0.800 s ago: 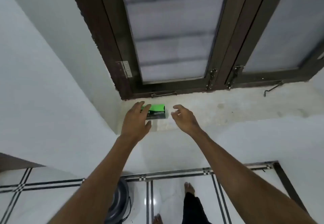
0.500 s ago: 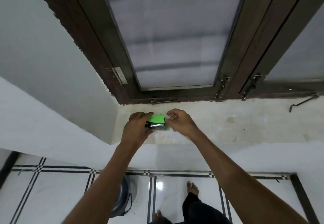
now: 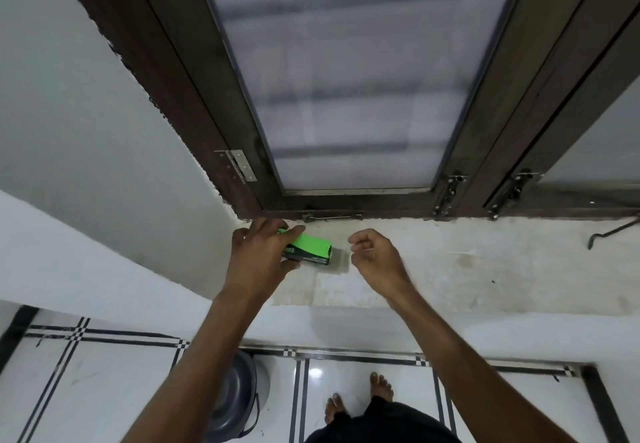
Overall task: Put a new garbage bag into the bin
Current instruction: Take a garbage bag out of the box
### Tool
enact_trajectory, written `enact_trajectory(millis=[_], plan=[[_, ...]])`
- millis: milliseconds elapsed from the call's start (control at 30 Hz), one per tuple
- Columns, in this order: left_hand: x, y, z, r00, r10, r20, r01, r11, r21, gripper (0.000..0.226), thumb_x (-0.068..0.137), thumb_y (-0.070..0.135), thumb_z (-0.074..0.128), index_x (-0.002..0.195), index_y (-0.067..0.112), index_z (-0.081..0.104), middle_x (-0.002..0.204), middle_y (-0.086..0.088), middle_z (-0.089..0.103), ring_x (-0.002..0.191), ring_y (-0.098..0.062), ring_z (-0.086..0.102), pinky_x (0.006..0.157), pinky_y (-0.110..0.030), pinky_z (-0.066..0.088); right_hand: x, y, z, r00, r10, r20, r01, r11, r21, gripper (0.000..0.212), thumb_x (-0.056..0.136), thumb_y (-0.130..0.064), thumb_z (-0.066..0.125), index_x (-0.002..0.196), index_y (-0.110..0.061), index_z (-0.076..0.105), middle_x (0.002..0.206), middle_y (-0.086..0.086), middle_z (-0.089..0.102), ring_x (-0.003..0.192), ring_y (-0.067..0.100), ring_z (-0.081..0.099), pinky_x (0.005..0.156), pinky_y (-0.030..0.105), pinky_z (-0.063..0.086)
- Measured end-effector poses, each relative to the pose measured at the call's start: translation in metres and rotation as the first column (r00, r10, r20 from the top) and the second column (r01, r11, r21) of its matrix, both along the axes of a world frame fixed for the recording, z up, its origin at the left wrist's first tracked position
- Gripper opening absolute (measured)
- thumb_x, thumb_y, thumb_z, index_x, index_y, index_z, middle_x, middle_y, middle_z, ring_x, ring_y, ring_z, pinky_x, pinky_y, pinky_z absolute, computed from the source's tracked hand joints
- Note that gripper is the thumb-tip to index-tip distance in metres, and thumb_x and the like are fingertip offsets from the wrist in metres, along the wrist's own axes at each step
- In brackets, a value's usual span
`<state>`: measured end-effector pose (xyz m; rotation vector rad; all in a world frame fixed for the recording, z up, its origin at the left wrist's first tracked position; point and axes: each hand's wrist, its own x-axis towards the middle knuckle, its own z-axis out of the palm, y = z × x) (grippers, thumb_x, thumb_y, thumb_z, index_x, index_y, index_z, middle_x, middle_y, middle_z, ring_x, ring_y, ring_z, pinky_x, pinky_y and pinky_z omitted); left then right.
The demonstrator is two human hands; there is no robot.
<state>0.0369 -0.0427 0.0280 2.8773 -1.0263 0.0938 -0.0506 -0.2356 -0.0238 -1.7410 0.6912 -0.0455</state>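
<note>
A green and black garbage bag box (image 3: 311, 250) lies on the window sill (image 3: 450, 269), near its left end. My left hand (image 3: 258, 259) grips the box's left end, thumb over the top. Just to the right of the box, not touching it, my right hand (image 3: 375, 257) hovers with fingers curled loosely and nothing in them. Down on the floor, below my left forearm, stands the grey bin (image 3: 230, 404), partly hidden by that arm.
A dark wooden window frame (image 3: 221, 96) with frosted glass rises behind the sill. A metal hook latch (image 3: 613, 234) lies on the sill at far right. My bare feet (image 3: 381, 385) stand on white tiles with black lines, right of the bin.
Both hands reached the box and met on it. Since then my right hand has let go and moved right, while the left hand keeps hold of the box.
</note>
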Motion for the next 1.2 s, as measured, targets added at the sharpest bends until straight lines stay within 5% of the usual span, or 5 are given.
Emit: enact_trajectory(millis=[167,467,700,1033,1200], plan=[[-0.001,-0.015,0.016,0.983,-0.111,0.143,0.099,0.992,0.084,0.061,0.065,0.032,0.087,0.122,0.027,0.068,0.113,-0.004,0.069,0.108,-0.033,0.059,0.083,-0.044,0.044,-0.018,0.032,0.017,0.991,-0.116,0.061,0.084,0.917,0.39,0.014,0.092,-0.001,0.054,0.099,-0.01,0.062,0.087,0.009,0.064,0.077,0.02,0.063,0.071,0.028,0.059],[-0.001,-0.025,0.027,0.928,-0.302,0.217,0.303,0.952,0.032,0.069,0.054,0.028,0.093,0.119,0.023,0.069,0.111,-0.002,0.07,0.105,-0.031,0.061,0.079,-0.043,0.045,-0.027,0.025,0.014,0.931,-0.359,-0.062,0.297,0.651,0.699,0.022,0.099,-0.005,0.041,0.107,-0.007,0.061,0.089,0.011,0.065,0.074,0.02,0.062,0.074,0.03,0.057],[-0.007,-0.027,0.027,0.934,-0.291,0.208,0.309,0.949,-0.059,0.067,0.051,0.03,0.093,0.114,0.025,0.07,0.107,0.001,0.07,0.102,-0.029,0.063,0.078,-0.043,0.046,-0.03,0.001,0.014,0.957,-0.287,-0.035,0.21,0.606,0.767,0.004,0.095,-0.008,0.059,0.095,-0.012,0.06,0.091,0.009,0.069,0.074,0.018,0.066,0.068,0.028,0.059],[-0.026,-0.061,0.028,0.964,-0.225,0.144,0.25,0.95,-0.19,0.066,0.057,0.032,0.092,0.118,0.028,0.069,0.11,0.003,0.07,0.102,-0.028,0.062,0.077,-0.042,0.044,-0.028,-0.034,0.01,0.93,-0.368,0.02,0.243,0.653,0.718,0.027,0.091,0.01,0.057,0.095,-0.014,0.046,0.098,0.016,0.067,0.084,0.025,0.064,0.06,0.022,0.059],[-0.028,-0.07,0.024,0.97,-0.215,0.112,0.231,0.961,-0.154,0.065,0.062,0.034,0.089,0.122,0.03,0.065,0.114,0.005,0.068,0.106,-0.027,0.059,0.08,-0.041,0.042,-0.031,-0.05,0.008,0.924,-0.382,0.022,0.276,0.705,0.654,0.029,0.089,0.005,0.06,0.093,-0.018,0.043,0.083,0.01,0.066,0.063,0.017,0.06,0.054,0.022,0.052]])
